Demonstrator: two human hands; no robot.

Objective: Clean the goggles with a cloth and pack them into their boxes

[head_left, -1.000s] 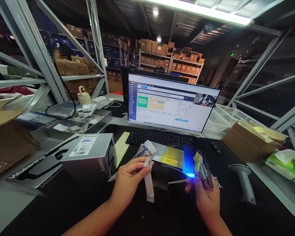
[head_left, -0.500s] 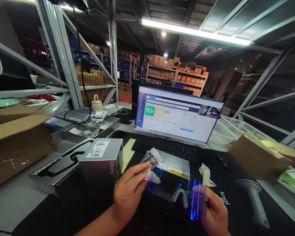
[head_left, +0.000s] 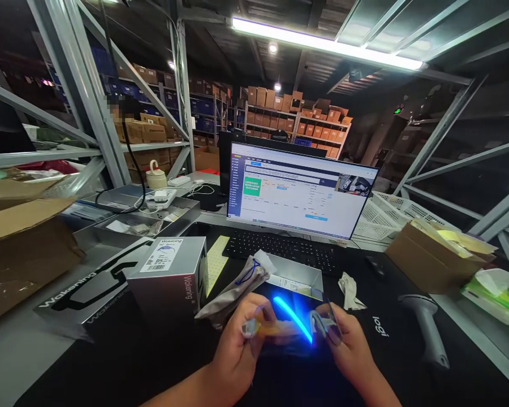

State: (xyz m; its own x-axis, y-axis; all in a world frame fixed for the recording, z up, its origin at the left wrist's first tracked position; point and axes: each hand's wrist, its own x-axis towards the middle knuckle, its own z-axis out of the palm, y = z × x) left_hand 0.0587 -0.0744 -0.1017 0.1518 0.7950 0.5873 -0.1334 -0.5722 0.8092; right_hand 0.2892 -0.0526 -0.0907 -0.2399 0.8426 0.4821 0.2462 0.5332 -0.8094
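The left hand and right hand had their fingers closed narrow, pinching the ends of a thin blue-glowing strip between them. Just beyond the left fingers lay a grey pouch with blue cord; beyond the right fingers, a crumpled white wipe. Farther off sat a silver Wakening box and a black keyboard.

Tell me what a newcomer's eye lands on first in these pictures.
The glowing blue strip between the left hand and the right hand stands out first, bright against the dark desk mat. Behind it, the large lit monitor fills the middle of the view. To the monitor's lower left sits the silver Wakening box.
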